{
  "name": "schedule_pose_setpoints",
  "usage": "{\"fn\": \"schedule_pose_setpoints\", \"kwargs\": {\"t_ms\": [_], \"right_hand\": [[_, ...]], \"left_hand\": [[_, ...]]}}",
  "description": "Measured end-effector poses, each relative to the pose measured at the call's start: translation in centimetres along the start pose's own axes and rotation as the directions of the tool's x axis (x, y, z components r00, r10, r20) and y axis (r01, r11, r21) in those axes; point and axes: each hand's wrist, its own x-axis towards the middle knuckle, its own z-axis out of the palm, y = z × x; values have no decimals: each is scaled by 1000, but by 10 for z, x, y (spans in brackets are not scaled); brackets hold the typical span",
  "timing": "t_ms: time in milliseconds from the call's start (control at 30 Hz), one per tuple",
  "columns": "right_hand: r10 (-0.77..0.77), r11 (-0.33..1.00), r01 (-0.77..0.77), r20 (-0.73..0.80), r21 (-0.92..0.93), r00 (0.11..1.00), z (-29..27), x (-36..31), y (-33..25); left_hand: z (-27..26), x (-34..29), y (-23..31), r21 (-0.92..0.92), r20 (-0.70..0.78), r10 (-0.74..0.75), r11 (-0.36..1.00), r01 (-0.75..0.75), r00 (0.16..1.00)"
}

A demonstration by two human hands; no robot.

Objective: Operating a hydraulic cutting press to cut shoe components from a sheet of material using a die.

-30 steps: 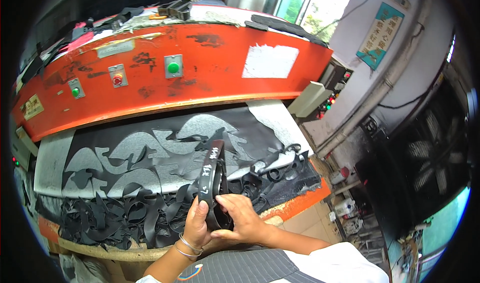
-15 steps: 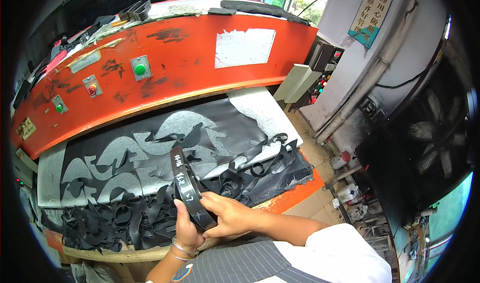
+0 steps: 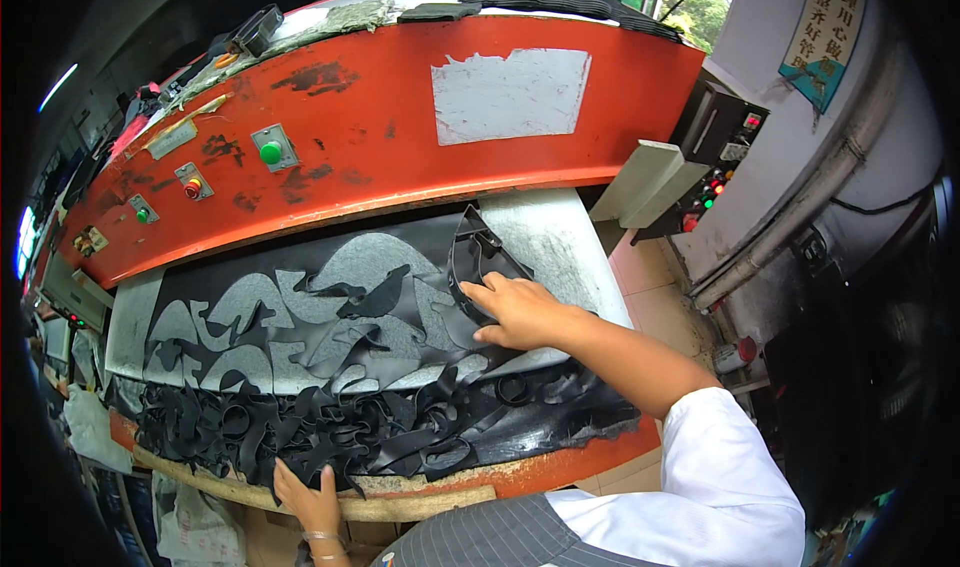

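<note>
My right hand (image 3: 525,312) reaches to the right end of the press bed and grips the near edge of a black metal cutting die (image 3: 487,252). The die is a curved, open frame with bracing inside. It rests on a black leather-like sheet (image 3: 300,252), which has large curved openings showing the pale grey surface beneath. Lower left, my left hand (image 3: 310,497) is at the front edge, thumb and fingers apart, beside a heap of black offcuts (image 3: 290,422). Nothing shows in it.
A red press beam (image 3: 370,107) with a green button (image 3: 270,153) spans the back, above the pale bed (image 3: 560,237). A wooden rail (image 3: 430,505) runs along the front. At right stand a grey box (image 3: 650,187) and a control panel (image 3: 712,182).
Both hands held the die near my body before. My right hand has carried it forward onto the sheet's right part; my left hand has let go and moved left.
</note>
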Motion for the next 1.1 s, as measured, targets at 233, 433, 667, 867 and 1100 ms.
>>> {"fn": "schedule_pose_setpoints", "kwargs": {"t_ms": [233,433,667,867,1100], "right_hand": [[95,985,-76,118,-157,988,29,62,25],[118,967,-112,11,-230,993,44,83,35],[113,953,-139,-110,-270,988,63,96,37],[65,979,-125,-331,-162,941,59,55,61],[455,776,-223,-279,589,846,62,-40,109]], "left_hand": [[-3,-31,14,196,75,-66,979,50,995],[-3,-30,15,215,78,-61,976,43,995],[-7,-31,15,188,129,-78,981,53,989],[-10,-29,15,38,-282,111,994,-105,953],[-12,32,59,-507,-90,299,808,-302,950]]}}
